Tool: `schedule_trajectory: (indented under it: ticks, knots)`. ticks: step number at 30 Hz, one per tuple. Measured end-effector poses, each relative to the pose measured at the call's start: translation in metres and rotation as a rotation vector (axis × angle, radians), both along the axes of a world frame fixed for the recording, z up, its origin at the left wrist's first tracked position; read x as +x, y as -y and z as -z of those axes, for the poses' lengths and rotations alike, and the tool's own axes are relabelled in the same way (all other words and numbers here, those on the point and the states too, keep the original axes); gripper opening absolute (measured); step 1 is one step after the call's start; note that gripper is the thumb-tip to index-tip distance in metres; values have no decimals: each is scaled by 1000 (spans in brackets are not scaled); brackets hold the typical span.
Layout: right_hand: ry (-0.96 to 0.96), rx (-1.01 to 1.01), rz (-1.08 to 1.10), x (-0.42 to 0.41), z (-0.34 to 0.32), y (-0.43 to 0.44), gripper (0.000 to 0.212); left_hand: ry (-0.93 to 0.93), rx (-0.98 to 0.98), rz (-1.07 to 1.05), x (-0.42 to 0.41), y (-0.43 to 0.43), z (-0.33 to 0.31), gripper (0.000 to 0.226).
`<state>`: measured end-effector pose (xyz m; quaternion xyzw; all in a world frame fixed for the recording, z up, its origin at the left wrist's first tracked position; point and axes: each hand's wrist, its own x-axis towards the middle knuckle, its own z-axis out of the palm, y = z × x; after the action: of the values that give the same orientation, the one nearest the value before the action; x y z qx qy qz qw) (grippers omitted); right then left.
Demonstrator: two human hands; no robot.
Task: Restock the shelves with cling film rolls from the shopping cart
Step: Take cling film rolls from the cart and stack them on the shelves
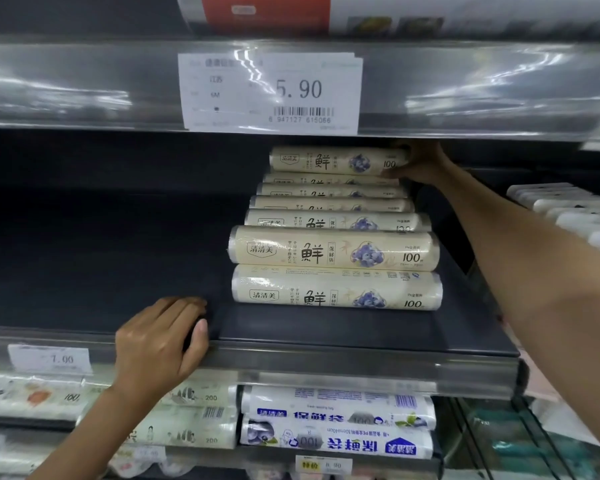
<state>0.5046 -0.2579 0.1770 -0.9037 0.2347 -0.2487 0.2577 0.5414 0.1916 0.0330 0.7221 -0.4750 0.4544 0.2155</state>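
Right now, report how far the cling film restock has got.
Done: a column of cream rolls runs front to back on the middle shelf. In hand: the right hand is setting the rearmost roll on top; the left hand rests on the shelf edge. Left: the shelf's left side is bare; the cart isn't in view.

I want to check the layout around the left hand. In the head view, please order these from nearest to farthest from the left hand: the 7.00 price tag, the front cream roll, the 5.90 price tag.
From the left hand, resting on the shelf edge:
1. The 7.00 price tag, just to its left on the same shelf edge.
2. The front cream roll, to its right on the shelf.
3. The 5.90 price tag, on the shelf edge above.
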Motion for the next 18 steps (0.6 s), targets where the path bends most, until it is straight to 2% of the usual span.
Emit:
schedule_trajectory:
  ticks: [5, 9, 18]
  knots:
    - [87, -18, 14, -4, 3, -6, 69, -9, 34, -21, 3, 0, 0, 42]
    - [56, -103, 30, 0, 7, -17, 66, -8, 32, -30, 1, -1, 2, 43]
    - [-1, -129, 46, -2, 6, -29, 68, -4, 27, -39, 1, 0, 1, 42]
